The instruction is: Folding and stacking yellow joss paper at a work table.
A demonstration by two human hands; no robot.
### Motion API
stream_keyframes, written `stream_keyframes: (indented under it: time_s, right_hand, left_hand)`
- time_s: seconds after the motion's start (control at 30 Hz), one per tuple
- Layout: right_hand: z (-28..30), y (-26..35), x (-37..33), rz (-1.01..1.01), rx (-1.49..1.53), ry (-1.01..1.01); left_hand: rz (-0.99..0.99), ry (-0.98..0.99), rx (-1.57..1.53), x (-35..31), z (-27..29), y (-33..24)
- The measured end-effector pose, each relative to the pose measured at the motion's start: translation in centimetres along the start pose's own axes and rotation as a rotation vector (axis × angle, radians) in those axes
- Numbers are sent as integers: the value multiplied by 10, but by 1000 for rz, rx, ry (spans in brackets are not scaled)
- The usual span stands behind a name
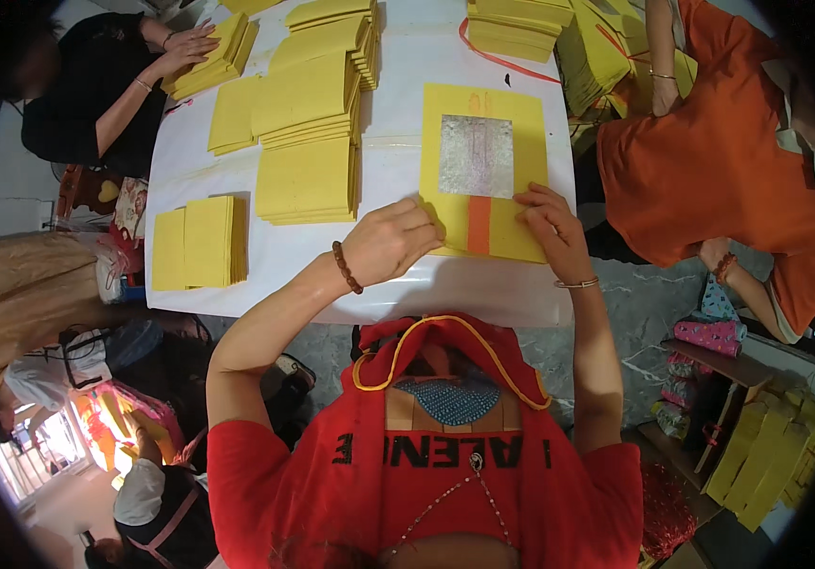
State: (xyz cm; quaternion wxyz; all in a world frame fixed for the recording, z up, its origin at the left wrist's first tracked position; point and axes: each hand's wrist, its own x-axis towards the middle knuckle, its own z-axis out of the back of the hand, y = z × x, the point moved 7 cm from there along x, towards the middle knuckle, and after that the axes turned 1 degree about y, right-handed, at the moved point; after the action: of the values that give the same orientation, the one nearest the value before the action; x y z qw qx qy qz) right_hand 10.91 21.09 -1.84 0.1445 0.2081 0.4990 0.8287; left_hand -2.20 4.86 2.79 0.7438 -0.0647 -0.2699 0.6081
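Observation:
A yellow paper sheet [529, 142] lies before me near the table's front edge. On it are a silver square [476, 156] and an orange stripe [479, 226] that runs down to the lower edge. My left hand [393, 239], a beaded bracelet at its wrist, pinches the sheet's lower left corner. At the lower right part, my right hand [553, 228] has its fingers bent over the edge and grips the sheet there. Whether several sheets lie under the top one is hidden.
Stacks of folded yellow paper [305, 180] cover the white table [393, 104] to the left. At the far right stand more bundles [517, 28] by a red ribbon [498, 62]. One person in black [94, 90] handles paper at left; another in orange [692, 152] is at right.

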Motion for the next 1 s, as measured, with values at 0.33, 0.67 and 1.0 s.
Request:
stream_keyframes:
  time_s: [0.33, 0.67, 1.0]
  right_hand:
    - [0, -13, -4, 89, 140, 30]
    - [1, -10, -2, 87, 217, 15]
    - [-1, -40, -8, -245, 387, -132]
  left_hand:
    - [335, 63, -277, 7, -1, 35]
    - [400, 52, -319, 9, 0, 35]
    - [175, -62, -318, 12, 11, 34]
